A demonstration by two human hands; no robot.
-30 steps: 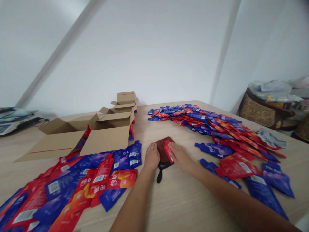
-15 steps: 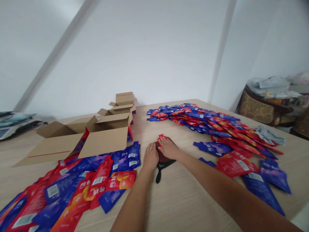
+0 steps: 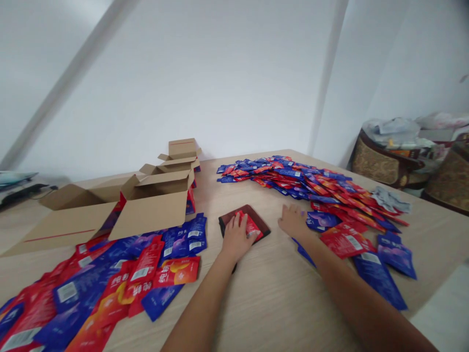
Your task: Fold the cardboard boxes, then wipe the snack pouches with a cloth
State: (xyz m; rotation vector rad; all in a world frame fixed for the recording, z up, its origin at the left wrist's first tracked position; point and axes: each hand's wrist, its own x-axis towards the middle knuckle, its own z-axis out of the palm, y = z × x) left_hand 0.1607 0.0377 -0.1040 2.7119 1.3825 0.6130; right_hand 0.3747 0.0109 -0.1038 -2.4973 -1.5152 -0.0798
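Observation:
A red pouch (image 3: 252, 229) lies on a small dark brown-and-black pad (image 3: 227, 218) at the middle of the table. My left hand (image 3: 237, 238) rests over this pouch, fingers apart and thumb spread to the right. Farther right, my right hand (image 3: 293, 222) is closed around the spout end of a blue pouch (image 3: 322, 220), which its fingers cover. Another blue pouch (image 3: 305, 252) is partly hidden beneath my right wrist. Beside them lies a red pouch with a white barcode (image 3: 344, 240).
Open cardboard boxes (image 3: 154, 208) stand in a row at the left. In front of them, red and blue pouches (image 3: 120, 283) overlap. A long heap of pouches (image 3: 293, 178) spreads along the right, with a grey cloth (image 3: 390, 199) on its end. Behind is a cluttered chair (image 3: 377, 159).
My right hand has left the red pouch and moved right to the blue pouch. My left hand has shifted from the pad's left edge onto the red pouch. The view has turned slightly.

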